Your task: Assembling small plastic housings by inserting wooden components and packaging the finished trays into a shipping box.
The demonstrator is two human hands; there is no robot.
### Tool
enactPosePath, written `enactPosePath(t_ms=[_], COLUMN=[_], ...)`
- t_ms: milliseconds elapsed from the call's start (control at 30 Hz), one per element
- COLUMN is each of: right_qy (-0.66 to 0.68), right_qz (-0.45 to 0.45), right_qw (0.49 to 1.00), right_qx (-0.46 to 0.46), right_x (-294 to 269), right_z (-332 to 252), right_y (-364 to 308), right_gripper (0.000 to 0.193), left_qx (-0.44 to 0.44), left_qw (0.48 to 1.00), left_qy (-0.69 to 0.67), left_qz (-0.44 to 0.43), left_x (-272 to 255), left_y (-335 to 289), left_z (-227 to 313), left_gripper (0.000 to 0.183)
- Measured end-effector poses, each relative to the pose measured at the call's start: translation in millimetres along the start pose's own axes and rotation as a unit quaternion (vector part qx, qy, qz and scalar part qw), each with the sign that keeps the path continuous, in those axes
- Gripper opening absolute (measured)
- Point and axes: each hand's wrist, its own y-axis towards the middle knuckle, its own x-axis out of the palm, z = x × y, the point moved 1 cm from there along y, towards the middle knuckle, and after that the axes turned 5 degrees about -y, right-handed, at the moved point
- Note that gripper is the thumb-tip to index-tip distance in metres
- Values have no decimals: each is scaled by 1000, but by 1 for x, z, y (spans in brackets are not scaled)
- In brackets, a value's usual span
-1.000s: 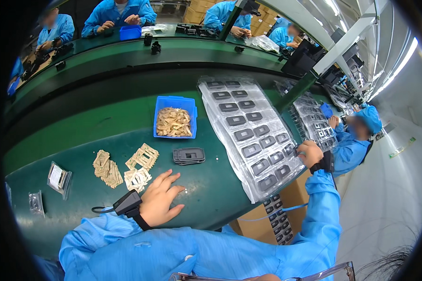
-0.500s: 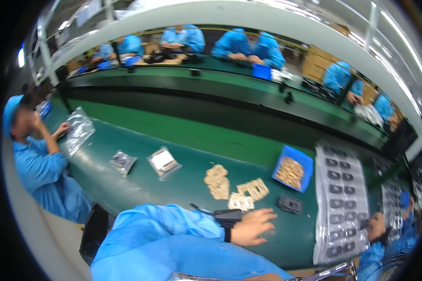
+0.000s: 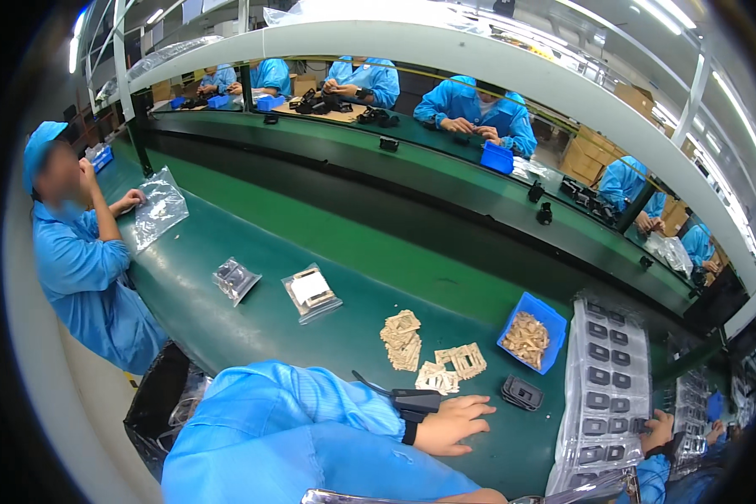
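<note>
My left hand [image 3: 452, 425] lies palm down on the green table, fingers spread and holding nothing. A black device is strapped to its wrist. Just beyond the fingertips sits a small stack of dark rectangular frames [image 3: 522, 392]. Close by on the far side are flat beige cut-out frames [image 3: 462, 361], more of them in a loose group [image 3: 437, 378], and a taller heap of beige pieces [image 3: 401, 340]. A blue bin [image 3: 552, 312] holds many small tan pieces [image 3: 527, 338]. My right hand is out of sight.
At right, a clear plastic sheet [image 3: 573, 370] carries rows of dark parts; a co-worker's hand [image 3: 659, 431] touches it. Two clear bags [image 3: 236, 280] [image 3: 312, 292] lie leftward. Another co-worker [image 3: 80, 227] sits at left near a plastic bag [image 3: 160, 210]. A rail [image 3: 353, 44] crosses above.
My view has shifted, so the table's contents sit slightly lower in the picture, and it is sharper now. My left hand stays on the table with its fingers spread.
</note>
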Motion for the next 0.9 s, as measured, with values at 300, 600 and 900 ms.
enactPosePath(t_ms=[300,600,900], right_qy=[11,158,633], right_qz=[-41,113,-491], right_qw=[999,977,598], right_qx=[7,85,-10], right_x=[-16,-52,-100], right_z=[0,-50,-361], right_y=[-4,-5,-70], right_gripper=[35,27,29], left_qx=[-3,11,228], left_qw=[1000,1000,964], left_qy=[23,26,-98], left_qz=[-9,-1,98], left_x=[-4,-2,-28], left_y=[-2,0,-2], left_z=[4,2,44], left_gripper=[47,44,50])
